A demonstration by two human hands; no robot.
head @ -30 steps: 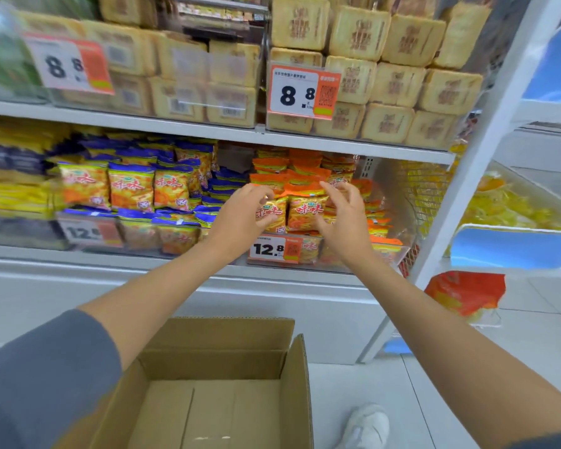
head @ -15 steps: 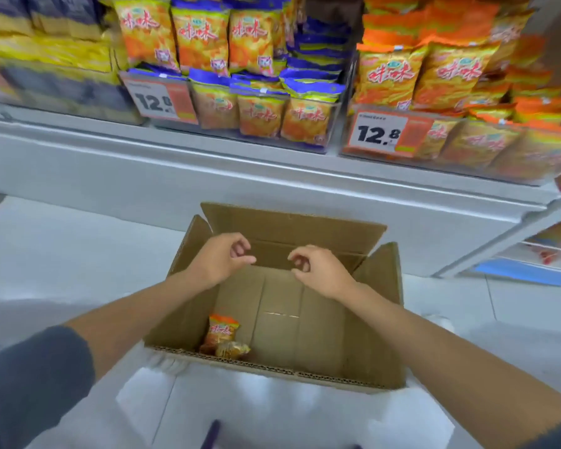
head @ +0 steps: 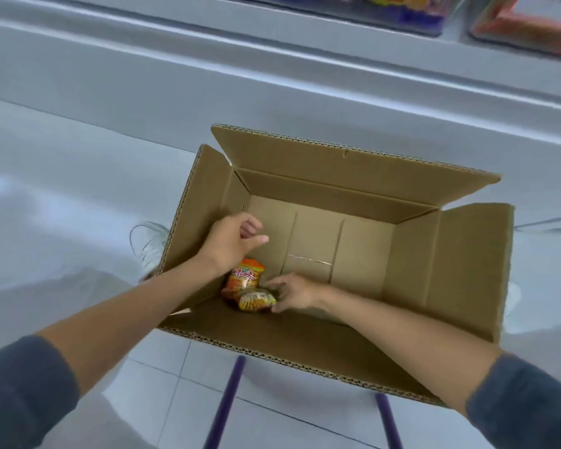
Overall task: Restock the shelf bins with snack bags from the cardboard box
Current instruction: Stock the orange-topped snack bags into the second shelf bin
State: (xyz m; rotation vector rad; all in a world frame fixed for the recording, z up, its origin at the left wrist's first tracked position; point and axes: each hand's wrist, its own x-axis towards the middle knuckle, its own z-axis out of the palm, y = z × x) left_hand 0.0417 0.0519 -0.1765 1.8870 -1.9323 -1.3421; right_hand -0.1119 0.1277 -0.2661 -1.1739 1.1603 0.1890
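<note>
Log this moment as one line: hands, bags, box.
cardboard box: flaps open | left hand: empty, loosely curled, over it | right hand: grips lower snack bag | orange snack bag: lying against it

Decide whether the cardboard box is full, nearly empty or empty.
Nearly empty: the cardboard box holds only two snack bags on its bare floor.
</note>
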